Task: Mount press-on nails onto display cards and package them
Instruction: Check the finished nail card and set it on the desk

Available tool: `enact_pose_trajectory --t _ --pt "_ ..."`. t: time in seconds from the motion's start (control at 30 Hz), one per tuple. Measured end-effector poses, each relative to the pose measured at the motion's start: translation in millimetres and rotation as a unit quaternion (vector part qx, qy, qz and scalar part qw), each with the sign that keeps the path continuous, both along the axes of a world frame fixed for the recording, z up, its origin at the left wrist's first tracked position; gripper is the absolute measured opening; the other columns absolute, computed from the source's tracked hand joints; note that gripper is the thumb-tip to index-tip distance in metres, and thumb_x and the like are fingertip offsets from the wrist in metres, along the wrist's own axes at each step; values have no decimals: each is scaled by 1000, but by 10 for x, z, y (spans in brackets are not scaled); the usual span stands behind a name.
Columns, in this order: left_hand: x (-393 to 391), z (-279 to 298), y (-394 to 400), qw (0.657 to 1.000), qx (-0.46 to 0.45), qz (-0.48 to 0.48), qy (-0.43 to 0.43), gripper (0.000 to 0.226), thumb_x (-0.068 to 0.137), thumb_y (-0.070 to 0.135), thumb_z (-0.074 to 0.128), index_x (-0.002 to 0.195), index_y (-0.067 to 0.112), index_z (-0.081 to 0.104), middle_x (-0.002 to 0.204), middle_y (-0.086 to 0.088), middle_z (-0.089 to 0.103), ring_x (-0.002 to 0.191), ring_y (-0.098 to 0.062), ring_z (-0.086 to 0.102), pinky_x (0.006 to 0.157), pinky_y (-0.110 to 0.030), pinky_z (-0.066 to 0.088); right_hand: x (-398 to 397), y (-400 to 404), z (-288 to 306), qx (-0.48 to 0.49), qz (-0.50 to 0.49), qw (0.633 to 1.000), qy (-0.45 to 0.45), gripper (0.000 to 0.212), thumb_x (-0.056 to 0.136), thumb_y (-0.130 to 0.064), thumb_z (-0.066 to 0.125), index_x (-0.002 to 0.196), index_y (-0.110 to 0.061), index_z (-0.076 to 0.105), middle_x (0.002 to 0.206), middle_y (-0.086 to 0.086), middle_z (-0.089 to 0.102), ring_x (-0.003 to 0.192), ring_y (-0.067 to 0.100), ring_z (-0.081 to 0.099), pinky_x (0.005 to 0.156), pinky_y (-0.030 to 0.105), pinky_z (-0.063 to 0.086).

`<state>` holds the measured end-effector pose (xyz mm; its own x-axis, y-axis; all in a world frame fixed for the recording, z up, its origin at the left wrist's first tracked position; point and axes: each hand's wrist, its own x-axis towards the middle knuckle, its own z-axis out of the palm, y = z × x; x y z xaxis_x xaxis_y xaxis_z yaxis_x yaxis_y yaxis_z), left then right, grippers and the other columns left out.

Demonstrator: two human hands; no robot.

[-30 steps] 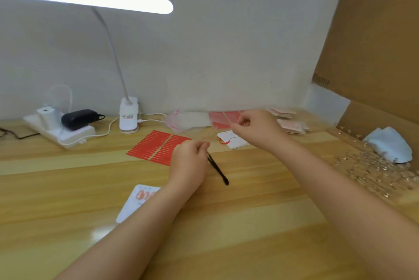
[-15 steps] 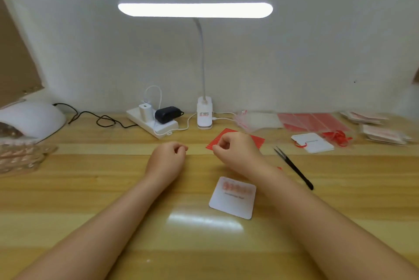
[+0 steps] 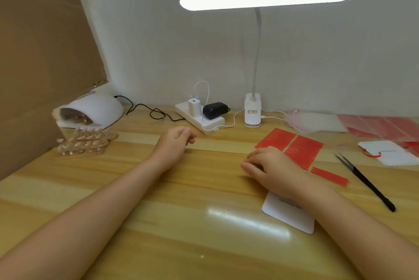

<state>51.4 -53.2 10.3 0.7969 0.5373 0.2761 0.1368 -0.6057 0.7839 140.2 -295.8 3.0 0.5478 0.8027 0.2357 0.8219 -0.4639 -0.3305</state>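
A white display card (image 3: 292,214) lies on the wooden table, its upper part hidden under my right wrist. My right hand (image 3: 272,168) rests flat on the table just beyond the card, fingers relaxed, nothing in them. My left hand (image 3: 174,143) hovers further left with loosely curled fingers and no visible object in it. Red strip sheets (image 3: 290,146) lie behind the right hand, and a loose red strip piece (image 3: 328,175) lies to its right. Press-on nails on clear holders (image 3: 86,143) are stacked at the far left.
Black tweezers (image 3: 365,182) lie at the right, near a second white card with a red ribbon (image 3: 390,152). Clear bags (image 3: 317,121) and red bags (image 3: 381,125) lie along the wall. A nail lamp (image 3: 90,112), power strip (image 3: 199,118), desk lamp base (image 3: 252,114) and cardboard (image 3: 45,53) stand behind and left.
My view has swung to the left. The hands have parted: the left one moved left, and the right one dropped onto the table above the card.
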Motion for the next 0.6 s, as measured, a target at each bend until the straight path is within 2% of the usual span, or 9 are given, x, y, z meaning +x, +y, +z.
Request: enact_pose_trajectory --t 0.1,0.2,0.27,0.33,0.43,0.5,0.6 --pt "-338 4 429 985 113 130 -2 29 102 31 33 88 29 58 90 9 64 84 -10 57 71 -30 45 -39 27 41 -20 -17 1000 -14 41 97 -45 43 97 -17 74 103 -3 67 99 15 56 89 34 44" --pt "-665 2 838 948 206 240 3 33 101 29 30 93 15 59 95 -2 63 89 -22 56 76 -40 46 -171 127 87 -32 -25 999 -12 38 95 -48 45 102 -21 71 105 -6 61 102 15 53 88 33 45" --pt "-863 9 1106 919 224 323 -1 27 99 24 36 101 9 58 103 -9 60 98 -30 53 83 -44 45 -295 267 117 -21 -12 1000 -8 36 93 -47 49 108 -20 67 110 -5 58 105 14 52 87 30 45" --pt "-1031 15 1351 890 187 415 27 25 95 17 45 116 6 54 119 -17 54 111 -37 46 91 -47 39 -407 441 172 -11 0 1000 13 37 93 -47 51 115 -20 64 116 -5 56 110 14 50 89 29 44" --pt "-1220 4 1649 857 96 498 86 42 90 15 54 129 4 43 135 -23 41 123 -40 36 99 -48 33 -517 726 247 6 7 999 36 36 93 -45 51 118 -20 62 121 -6 55 112 15 50 87 27 42" --pt "-1309 -40 1840 853 49 503 128 49 91 18 54 134 2 36 139 -24 37 127 -41 33 102 -47 31 -593 919 255 14 12 998 54 35 93 -42 52 118 -20 62 123 -4 55 113 16 51 85 27 41" --pt "-1416 -116 2069 871 1 459 173 56 92 13 49 143 5 28 142 -23 38 131 -42 32 104 -45 31 -687 1186 192 7 33 996 83 34 93 -38 52 121 -20 61 126 -2 54 112 18 52 87 29 42"
